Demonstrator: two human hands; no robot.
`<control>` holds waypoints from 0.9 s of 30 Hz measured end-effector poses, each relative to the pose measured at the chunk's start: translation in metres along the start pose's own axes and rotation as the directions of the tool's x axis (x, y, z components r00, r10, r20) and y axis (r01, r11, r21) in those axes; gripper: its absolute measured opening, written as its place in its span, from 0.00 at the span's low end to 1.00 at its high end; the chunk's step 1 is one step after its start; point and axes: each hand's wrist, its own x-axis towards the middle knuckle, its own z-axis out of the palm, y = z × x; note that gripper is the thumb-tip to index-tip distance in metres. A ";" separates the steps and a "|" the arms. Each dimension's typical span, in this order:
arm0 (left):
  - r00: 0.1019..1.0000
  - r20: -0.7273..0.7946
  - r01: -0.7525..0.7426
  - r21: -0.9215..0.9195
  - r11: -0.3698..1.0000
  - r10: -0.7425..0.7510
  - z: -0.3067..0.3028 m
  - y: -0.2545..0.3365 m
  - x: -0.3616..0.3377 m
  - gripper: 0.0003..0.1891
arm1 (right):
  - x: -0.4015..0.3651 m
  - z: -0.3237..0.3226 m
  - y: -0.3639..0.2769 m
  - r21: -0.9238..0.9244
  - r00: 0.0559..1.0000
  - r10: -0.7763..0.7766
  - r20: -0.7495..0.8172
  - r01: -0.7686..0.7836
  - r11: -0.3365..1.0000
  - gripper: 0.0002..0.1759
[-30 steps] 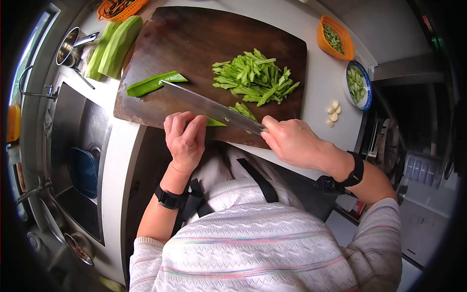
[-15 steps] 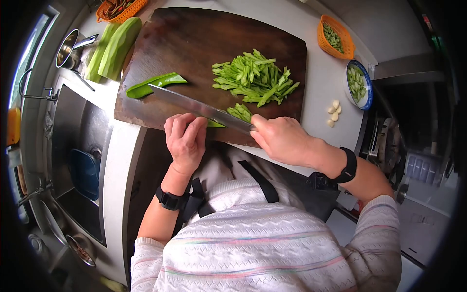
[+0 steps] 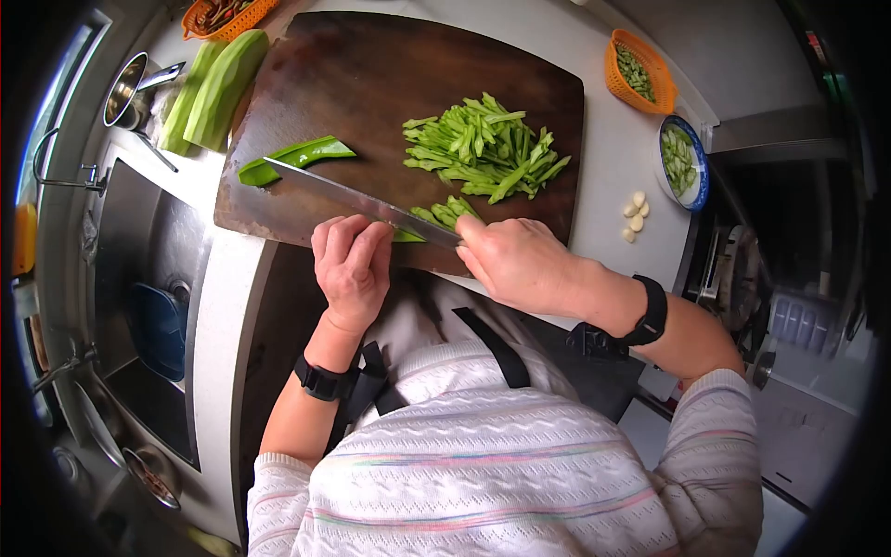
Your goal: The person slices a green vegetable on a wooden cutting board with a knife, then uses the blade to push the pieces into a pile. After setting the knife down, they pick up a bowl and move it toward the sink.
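My right hand is wrapped round the handle of a kitchen knife. Its long blade slants up and left over the wooden cutting board. My left hand has its fingers curled down at the board's near edge, holding a green pepper piece against the blade's near side. Most of that piece is hidden under the fingers and blade. Just beyond the blade lie a few fresh strips. A heap of green pepper strips sits farther back, and another glossy pepper piece lies at the left.
Two peeled pale-green gourds and a small steel pot stand left of the board, near the sink. At right are garlic cloves, a blue-rimmed bowl and an orange basket. Another orange basket is at the back left.
The knife and my right hand have shifted left and slightly toward me. My left hand keeps nearly the same place on the pepper piece.
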 end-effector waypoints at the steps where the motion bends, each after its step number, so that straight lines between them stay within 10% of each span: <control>1: 1.000 0.005 0.001 -0.010 1.000 -0.001 0.000 -0.001 0.000 0.11 | 0.000 -0.001 0.001 0.003 1.000 -0.004 -0.006 0.004 1.000 0.09; 27: 1.000 0.017 -0.006 -0.019 1.000 0.006 -0.002 -0.003 -0.002 0.11 | -0.045 -0.013 0.025 -0.003 0.994 0.103 0.023 -0.103 0.995 0.10</control>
